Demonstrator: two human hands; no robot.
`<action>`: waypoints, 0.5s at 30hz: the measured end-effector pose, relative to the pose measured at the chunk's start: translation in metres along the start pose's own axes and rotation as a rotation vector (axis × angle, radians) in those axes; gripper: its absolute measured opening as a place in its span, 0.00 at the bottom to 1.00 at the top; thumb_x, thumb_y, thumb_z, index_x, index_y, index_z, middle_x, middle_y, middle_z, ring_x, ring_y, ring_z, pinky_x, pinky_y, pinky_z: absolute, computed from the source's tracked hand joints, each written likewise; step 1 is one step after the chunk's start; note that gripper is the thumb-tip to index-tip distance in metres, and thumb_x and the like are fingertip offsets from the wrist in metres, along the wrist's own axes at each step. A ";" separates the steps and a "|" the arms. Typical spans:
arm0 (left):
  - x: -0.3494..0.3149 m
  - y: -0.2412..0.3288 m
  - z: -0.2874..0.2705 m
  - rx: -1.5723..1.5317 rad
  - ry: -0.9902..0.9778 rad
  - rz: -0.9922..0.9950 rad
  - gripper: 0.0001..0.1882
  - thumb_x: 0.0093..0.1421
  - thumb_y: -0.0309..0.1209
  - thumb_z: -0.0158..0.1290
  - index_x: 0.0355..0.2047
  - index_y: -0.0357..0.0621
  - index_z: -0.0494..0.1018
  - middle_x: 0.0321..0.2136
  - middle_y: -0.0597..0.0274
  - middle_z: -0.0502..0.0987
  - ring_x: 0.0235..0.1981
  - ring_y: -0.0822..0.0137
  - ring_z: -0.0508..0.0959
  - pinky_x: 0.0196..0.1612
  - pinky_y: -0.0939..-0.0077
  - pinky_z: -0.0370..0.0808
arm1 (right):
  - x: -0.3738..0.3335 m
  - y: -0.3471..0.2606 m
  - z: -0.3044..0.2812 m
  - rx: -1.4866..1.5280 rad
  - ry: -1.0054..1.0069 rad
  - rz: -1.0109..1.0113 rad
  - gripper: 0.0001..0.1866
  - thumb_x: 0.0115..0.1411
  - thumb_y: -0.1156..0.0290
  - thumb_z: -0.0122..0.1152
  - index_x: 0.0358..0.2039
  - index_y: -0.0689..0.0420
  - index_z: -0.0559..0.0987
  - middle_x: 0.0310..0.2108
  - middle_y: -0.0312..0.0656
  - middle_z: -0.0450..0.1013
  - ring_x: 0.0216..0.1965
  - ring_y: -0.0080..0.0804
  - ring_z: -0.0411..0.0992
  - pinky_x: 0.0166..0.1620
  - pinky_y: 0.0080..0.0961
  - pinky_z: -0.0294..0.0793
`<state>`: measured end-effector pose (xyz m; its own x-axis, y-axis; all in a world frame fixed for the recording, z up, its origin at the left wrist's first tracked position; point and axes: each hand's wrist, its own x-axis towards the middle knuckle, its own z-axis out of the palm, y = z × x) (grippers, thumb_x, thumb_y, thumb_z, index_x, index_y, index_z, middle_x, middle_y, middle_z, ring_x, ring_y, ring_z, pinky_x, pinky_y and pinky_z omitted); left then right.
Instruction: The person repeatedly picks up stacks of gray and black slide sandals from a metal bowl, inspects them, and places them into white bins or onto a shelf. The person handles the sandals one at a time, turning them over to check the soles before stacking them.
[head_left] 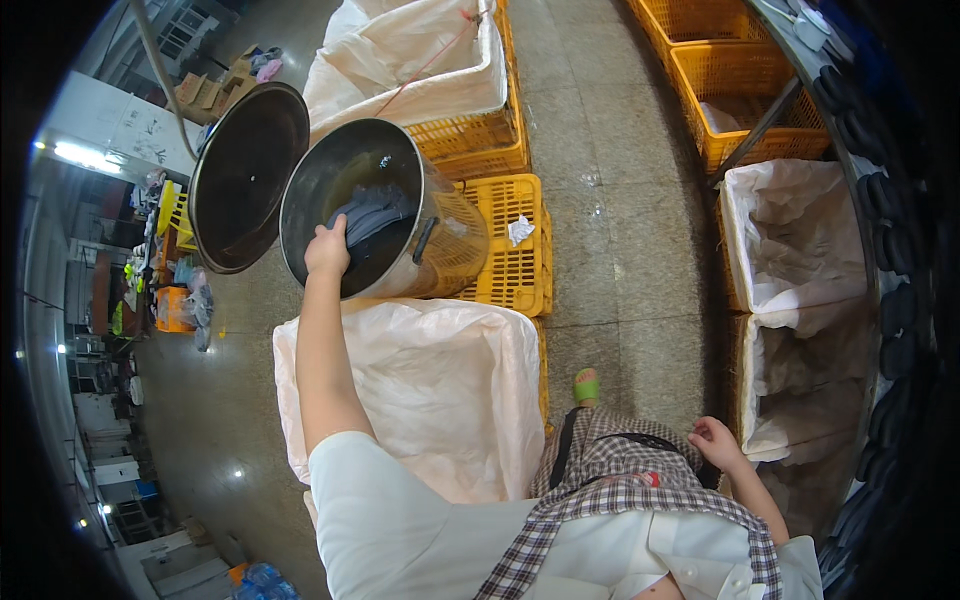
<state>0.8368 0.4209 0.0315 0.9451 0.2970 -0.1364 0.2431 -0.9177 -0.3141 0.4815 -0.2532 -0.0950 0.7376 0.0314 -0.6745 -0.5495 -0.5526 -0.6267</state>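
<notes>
Inside the metal drum [450,240] is a grey bundle [378,212], gripped by the left hand [328,250] — probably light, limp cloth, though shadowed; best clasped around all layers; right hand [712,441] empty, loosely curled.

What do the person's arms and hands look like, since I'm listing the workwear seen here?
The left hand and right hand are both gloveless. A short-sleeved white fabric shirt leaves both forearms uncovered, its left sleeve plain and loose. No watch or bracelet can be made out on either wrist.
</notes>
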 end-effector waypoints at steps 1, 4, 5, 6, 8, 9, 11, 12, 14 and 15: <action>-0.009 -0.005 -0.008 0.012 0.036 -0.014 0.28 0.52 0.21 0.47 0.54 0.60 0.60 0.42 0.44 0.68 0.38 0.47 0.76 0.39 0.59 0.75 | 0.000 0.000 -0.001 -0.028 0.000 -0.032 0.17 0.52 0.67 0.63 0.38 0.63 0.73 0.31 0.43 0.72 0.30 0.29 0.73 0.35 0.25 0.73; -0.039 -0.027 -0.033 0.024 0.175 -0.064 0.30 0.50 0.22 0.49 0.54 0.61 0.61 0.41 0.45 0.68 0.35 0.48 0.77 0.36 0.57 0.75 | -0.002 0.002 -0.008 -0.067 -0.021 -0.049 0.19 0.50 0.65 0.64 0.39 0.63 0.73 0.32 0.46 0.72 0.30 0.32 0.74 0.35 0.27 0.74; -0.049 -0.034 -0.042 0.041 0.223 -0.089 0.30 0.50 0.22 0.49 0.54 0.60 0.61 0.40 0.45 0.68 0.34 0.48 0.77 0.35 0.57 0.75 | -0.003 0.004 -0.009 -0.104 -0.019 -0.051 0.19 0.50 0.65 0.64 0.39 0.63 0.73 0.33 0.47 0.72 0.31 0.33 0.74 0.36 0.27 0.74; -0.059 -0.041 -0.051 0.038 0.292 -0.104 0.30 0.50 0.22 0.49 0.54 0.60 0.61 0.39 0.45 0.68 0.33 0.48 0.77 0.34 0.57 0.75 | -0.004 0.006 -0.012 -0.128 -0.018 -0.065 0.19 0.50 0.65 0.64 0.39 0.63 0.73 0.33 0.47 0.72 0.31 0.34 0.74 0.36 0.28 0.74; -0.079 -0.052 -0.066 0.066 0.411 -0.150 0.30 0.49 0.23 0.50 0.54 0.59 0.61 0.37 0.46 0.68 0.31 0.47 0.77 0.32 0.57 0.75 | -0.008 0.014 -0.016 -0.201 -0.008 -0.064 0.20 0.49 0.64 0.64 0.39 0.63 0.73 0.34 0.48 0.72 0.33 0.37 0.74 0.38 0.30 0.73; -0.088 -0.056 -0.073 0.060 0.457 -0.160 0.30 0.49 0.23 0.50 0.54 0.59 0.61 0.37 0.46 0.68 0.30 0.47 0.77 0.31 0.57 0.75 | -0.010 0.019 -0.017 -0.216 -0.005 -0.078 0.20 0.49 0.63 0.64 0.39 0.63 0.73 0.34 0.48 0.72 0.33 0.37 0.74 0.39 0.30 0.73; -0.106 -0.062 -0.087 0.099 0.529 -0.189 0.29 0.50 0.23 0.50 0.53 0.59 0.61 0.35 0.46 0.67 0.29 0.47 0.76 0.30 0.58 0.75 | -0.016 0.032 -0.021 -0.247 0.004 -0.102 0.20 0.49 0.63 0.64 0.39 0.63 0.73 0.34 0.48 0.72 0.34 0.38 0.73 0.39 0.30 0.73; -0.116 -0.064 -0.092 0.104 0.574 -0.190 0.29 0.50 0.24 0.50 0.53 0.59 0.61 0.35 0.48 0.67 0.28 0.48 0.76 0.29 0.58 0.75 | -0.020 0.039 -0.022 -0.228 0.017 -0.111 0.20 0.49 0.63 0.64 0.39 0.63 0.73 0.33 0.48 0.72 0.33 0.38 0.73 0.39 0.30 0.72; -0.133 -0.067 -0.103 0.092 0.627 -0.212 0.29 0.50 0.24 0.50 0.53 0.60 0.62 0.35 0.48 0.67 0.28 0.48 0.76 0.29 0.58 0.75 | -0.029 0.056 -0.024 -0.190 0.042 -0.128 0.20 0.50 0.63 0.64 0.38 0.63 0.73 0.33 0.48 0.71 0.33 0.38 0.73 0.39 0.30 0.72; -0.142 -0.068 -0.107 0.094 0.650 -0.225 0.29 0.50 0.24 0.50 0.53 0.60 0.62 0.35 0.48 0.67 0.28 0.48 0.76 0.29 0.58 0.75 | -0.034 0.065 -0.025 -0.199 0.033 -0.122 0.20 0.50 0.63 0.64 0.38 0.63 0.73 0.33 0.48 0.71 0.33 0.38 0.73 0.38 0.30 0.72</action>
<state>0.7095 0.4134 0.1730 0.8199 0.2323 0.5232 0.4565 -0.8168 -0.3527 0.4308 -0.3110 -0.1026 0.8082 0.0823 -0.5832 -0.3697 -0.6999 -0.6111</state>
